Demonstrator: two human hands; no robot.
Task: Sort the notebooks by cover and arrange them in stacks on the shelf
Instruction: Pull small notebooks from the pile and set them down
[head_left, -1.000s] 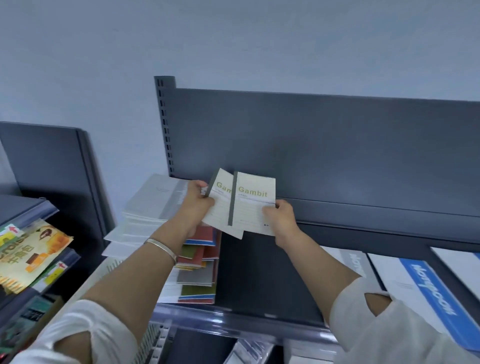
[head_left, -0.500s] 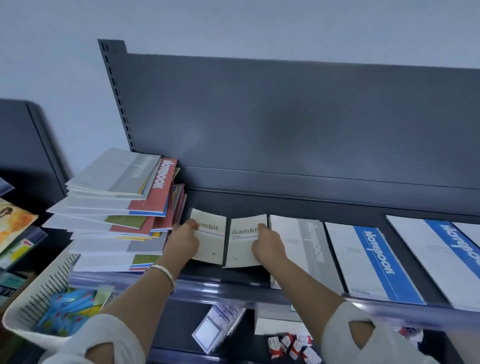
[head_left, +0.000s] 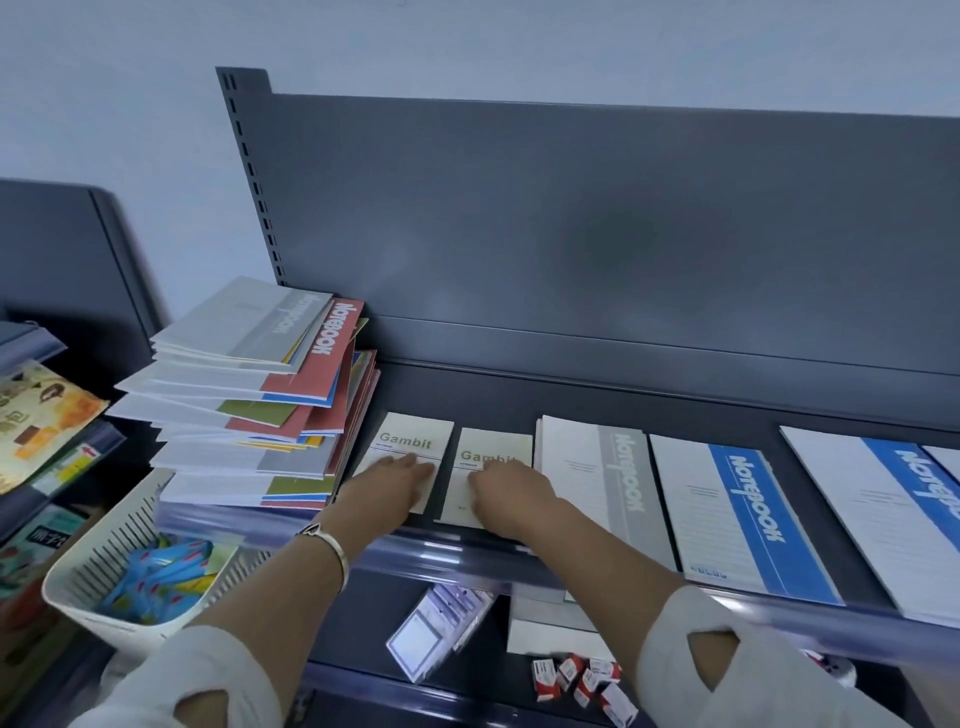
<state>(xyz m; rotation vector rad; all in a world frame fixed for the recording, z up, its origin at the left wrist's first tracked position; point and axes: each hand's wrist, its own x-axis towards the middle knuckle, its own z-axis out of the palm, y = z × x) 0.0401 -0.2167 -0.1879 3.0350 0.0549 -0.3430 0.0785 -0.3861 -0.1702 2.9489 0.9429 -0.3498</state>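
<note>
Two small cream notebooks marked "Gambit" lie flat side by side on the dark shelf (head_left: 675, 410). My left hand (head_left: 387, 488) rests flat on the left Gambit notebook (head_left: 415, 439). My right hand (head_left: 511, 496) lies flat on the right Gambit notebook (head_left: 493, 447). A tall untidy pile of mixed notebooks (head_left: 249, 395) with grey, red, green and blue covers stands at the shelf's left end. To the right lie a grey-striped notebook stack (head_left: 597, 478), a blue-striped notebook stack (head_left: 737, 514) and another blue-striped stack (head_left: 883, 509).
A clear plastic rail (head_left: 467, 556) runs along the shelf's front edge. Below it a white slotted basket (head_left: 93, 582) holds colourful packets. The lower shelf carries a plastic-wrapped pack (head_left: 436, 629) and small red and white boxes (head_left: 582, 675). Printed booklets (head_left: 36, 421) sit on the left rack.
Both hands brought the two Gambit notebooks down from the air onto the shelf, then flattened on top of them. The view swung right and down.
</note>
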